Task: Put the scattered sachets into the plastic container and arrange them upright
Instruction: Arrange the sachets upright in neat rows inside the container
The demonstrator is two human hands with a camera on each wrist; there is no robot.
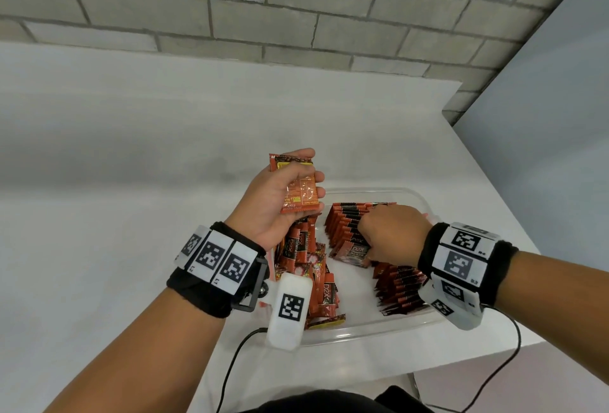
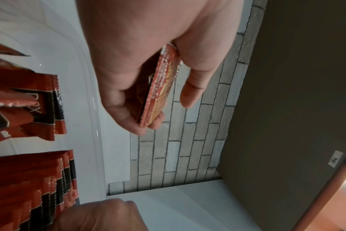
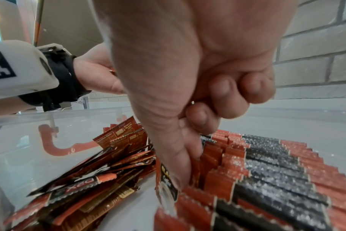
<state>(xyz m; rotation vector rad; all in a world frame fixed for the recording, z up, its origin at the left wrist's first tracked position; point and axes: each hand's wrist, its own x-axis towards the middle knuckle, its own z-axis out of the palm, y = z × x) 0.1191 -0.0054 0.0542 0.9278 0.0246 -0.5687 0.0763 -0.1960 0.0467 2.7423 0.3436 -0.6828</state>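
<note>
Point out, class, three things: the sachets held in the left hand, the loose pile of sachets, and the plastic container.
held sachets [image 1: 301,190]: head view, printed back of the front sachet.
loose pile [image 3: 101,176]: right wrist view, middle of the heap.
container [image 1: 369,189]: head view, far rim.

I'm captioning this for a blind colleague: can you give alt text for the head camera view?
The left hand holds a few red sachets above a clear plastic container, while the right hand pinches a sachet in an upright row inside it; a loose pile lies alongside.
</note>
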